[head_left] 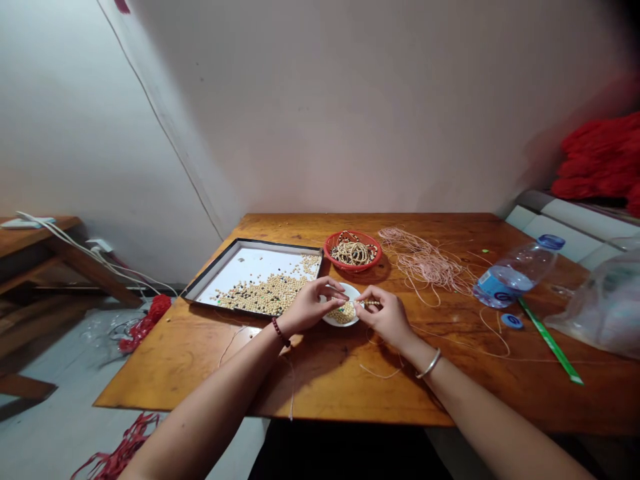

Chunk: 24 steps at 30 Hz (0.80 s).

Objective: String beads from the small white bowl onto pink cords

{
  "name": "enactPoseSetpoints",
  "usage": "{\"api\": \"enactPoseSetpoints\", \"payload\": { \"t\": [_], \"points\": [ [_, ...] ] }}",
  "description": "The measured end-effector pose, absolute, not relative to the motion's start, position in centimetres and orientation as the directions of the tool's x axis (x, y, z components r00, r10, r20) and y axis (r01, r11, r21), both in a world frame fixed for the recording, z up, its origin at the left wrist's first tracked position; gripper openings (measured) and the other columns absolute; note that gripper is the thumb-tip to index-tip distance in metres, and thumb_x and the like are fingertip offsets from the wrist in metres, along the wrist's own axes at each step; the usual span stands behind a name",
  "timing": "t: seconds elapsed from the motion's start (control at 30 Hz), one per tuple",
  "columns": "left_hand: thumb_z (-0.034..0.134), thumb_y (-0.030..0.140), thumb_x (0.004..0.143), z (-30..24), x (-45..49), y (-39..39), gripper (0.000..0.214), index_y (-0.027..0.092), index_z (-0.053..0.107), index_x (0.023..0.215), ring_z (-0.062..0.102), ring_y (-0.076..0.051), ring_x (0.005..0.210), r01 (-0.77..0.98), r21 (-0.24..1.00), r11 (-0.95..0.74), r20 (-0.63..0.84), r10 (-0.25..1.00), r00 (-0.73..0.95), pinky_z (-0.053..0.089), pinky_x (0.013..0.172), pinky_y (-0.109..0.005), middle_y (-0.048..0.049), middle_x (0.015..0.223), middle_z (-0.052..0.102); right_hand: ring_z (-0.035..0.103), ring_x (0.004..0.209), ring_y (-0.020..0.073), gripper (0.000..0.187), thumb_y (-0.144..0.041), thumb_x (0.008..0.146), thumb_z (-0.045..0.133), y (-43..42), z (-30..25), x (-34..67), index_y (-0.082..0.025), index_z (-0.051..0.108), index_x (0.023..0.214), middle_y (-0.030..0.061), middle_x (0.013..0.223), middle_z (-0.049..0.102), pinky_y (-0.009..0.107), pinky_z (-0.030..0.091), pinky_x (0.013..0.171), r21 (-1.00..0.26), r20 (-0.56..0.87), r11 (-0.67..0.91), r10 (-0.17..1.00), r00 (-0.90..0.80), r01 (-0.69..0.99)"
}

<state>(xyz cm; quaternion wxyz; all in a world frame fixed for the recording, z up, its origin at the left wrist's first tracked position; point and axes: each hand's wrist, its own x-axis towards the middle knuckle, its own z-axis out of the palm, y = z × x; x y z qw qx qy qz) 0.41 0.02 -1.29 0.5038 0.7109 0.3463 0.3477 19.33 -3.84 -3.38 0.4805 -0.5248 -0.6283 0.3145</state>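
A plain off-white wall (350, 107) rises behind a wooden table (165, 373) with a glossy orange-brown top. To the right, a heap of red fibre (600, 157) lies on a white ledge (560, 223). To the left stands a wooden bench (35, 233) with white power cords (85, 252) trailing from it, above a pale floor (60, 427).

On the table, a black-framed white tray (250, 245) holds scattered pale and dark beads. Beyond it sits a red plastic basket (380, 252) of coiled bead strands. A tangle of pink cord (425, 263) spreads to the right, near a plastic water bottle (515, 273) lying on its side. Further right lie a blue bottle cap (511, 321), a green strip (550, 340) and a clear plastic bag (600, 307).

Between the tray and the cord, a white saucer (343, 305) holds pale beads. Above it, the right hand (385, 317) pinches narrowly on a short strand of pale beads (369, 303). The left hand (313, 305) curls narrowly beside it, fingertips at the strand's end; what they grip is too small to tell.
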Motion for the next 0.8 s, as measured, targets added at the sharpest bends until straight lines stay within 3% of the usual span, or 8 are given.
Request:
{"api": "enactPoseSetpoints", "payload": {
  "t": [0.43, 0.63, 0.8],
  "points": [
    [0.074, 0.036, 0.073, -1.2, 0.4, -0.1, 0.033, 0.014, 0.058, 0.092, 0.068, -0.019, 0.084, 0.155, 0.959, -0.236, 0.128, 0.851, 0.510, 0.051, 0.068, -0.026, -0.0092, 0.090, 0.071, 0.031, 0.043, 0.0061, 0.017, -0.033, 0.072, 0.063, -3.9, -4.2, 18.9, -0.016, 0.060, 0.072, -0.0063, 0.051, 0.040, 0.019, 0.021, 0.042, -0.860, 0.341, 0.322, 0.940, -0.023, 0.397],
    [0.071, 0.033, 0.076, -1.1, 0.3, 0.0, 0.028, 0.014, 0.059, 0.092, 0.068, -0.017, 0.083, 0.169, 0.946, -0.278, 0.163, 0.855, 0.491, 0.051, 0.069, -0.025, -0.0083, 0.089, 0.071, 0.029, 0.041, 0.0062, 0.017, -0.033, 0.072, 0.064, -4.0, -3.8, 19.1, -0.017, 0.059, 0.069, -0.0079, 0.046, 0.035, 0.019, 0.021, 0.042, -0.814, 0.407, 0.343, 0.913, 0.038, 0.469],
    [0.072, 0.034, 0.074, -1.2, 0.4, -0.1, 0.030, 0.014, 0.059, 0.092, 0.068, -0.018, 0.085, 0.165, 0.950, -0.267, 0.150, 0.848, 0.508, 0.051, 0.069, -0.025, -0.0084, 0.091, 0.071, 0.037, 0.044, 0.0071, 0.017, -0.033, 0.073, 0.063, -4.1, -3.9, 19.0, -0.017, 0.059, 0.073, -0.0047, 0.053, 0.047, 0.019, 0.026, 0.042, -0.827, 0.390, 0.360, 0.921, -0.019, 0.431]
  ]
}}
